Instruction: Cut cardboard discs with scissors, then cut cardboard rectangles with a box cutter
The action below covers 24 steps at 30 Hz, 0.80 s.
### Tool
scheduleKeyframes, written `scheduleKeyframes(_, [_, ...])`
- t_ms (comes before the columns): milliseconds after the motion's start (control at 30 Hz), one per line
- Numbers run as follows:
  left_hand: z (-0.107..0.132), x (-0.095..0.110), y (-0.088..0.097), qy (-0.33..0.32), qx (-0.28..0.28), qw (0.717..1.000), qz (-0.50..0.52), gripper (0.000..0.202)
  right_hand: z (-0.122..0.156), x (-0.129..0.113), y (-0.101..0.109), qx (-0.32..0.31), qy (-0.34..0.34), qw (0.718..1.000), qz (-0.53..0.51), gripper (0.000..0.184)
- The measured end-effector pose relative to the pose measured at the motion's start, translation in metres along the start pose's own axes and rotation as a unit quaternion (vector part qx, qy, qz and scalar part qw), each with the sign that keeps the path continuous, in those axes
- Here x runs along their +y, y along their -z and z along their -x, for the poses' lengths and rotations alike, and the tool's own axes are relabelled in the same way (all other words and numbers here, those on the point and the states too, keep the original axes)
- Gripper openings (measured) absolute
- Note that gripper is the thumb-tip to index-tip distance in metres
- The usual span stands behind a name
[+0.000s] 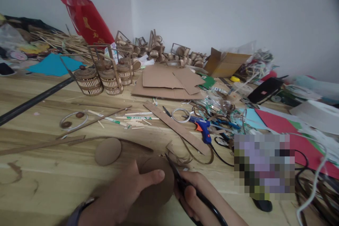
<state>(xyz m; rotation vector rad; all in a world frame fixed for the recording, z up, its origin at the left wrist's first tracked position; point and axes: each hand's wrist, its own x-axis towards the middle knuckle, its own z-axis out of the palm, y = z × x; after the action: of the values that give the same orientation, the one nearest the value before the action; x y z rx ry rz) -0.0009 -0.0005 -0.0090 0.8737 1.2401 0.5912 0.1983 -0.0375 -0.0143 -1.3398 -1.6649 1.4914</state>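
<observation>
My left hand (132, 187) grips a round piece of brown cardboard (159, 192), its thumb pressed on the upper face and its other fingers hidden. In my right hand (196, 190) is a pair of black-handled scissors (182, 183), fingers wrapped round the handles. The blades point up and away from me along the disc's right edge. Thin curled cardboard offcuts (176, 155) lie just beyond the blade tips. A second cardboard disc (108, 152) rests flat on the table, left of and beyond the held one.
A blue glue gun (202, 127) lies beyond my right hand, its cord trailing right. Cardboard strips (177, 127), thin sticks (135, 122) and a ring (180, 115) are mid-table. Small lidded baskets (88, 81) and stacked cardboard sheets (164, 77) stand farther back. Coloured paper (278, 123) covers the right.
</observation>
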Motion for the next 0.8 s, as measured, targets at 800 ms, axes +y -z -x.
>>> scheduleKeyframes(800, [-0.0029, 0.0066, 0.0051, 0.0, -0.057, 0.998, 0.02, 0.051, 0.0047, 0.0033, -0.003, 0.01, 0.01, 1.0, 0.009, 0.07])
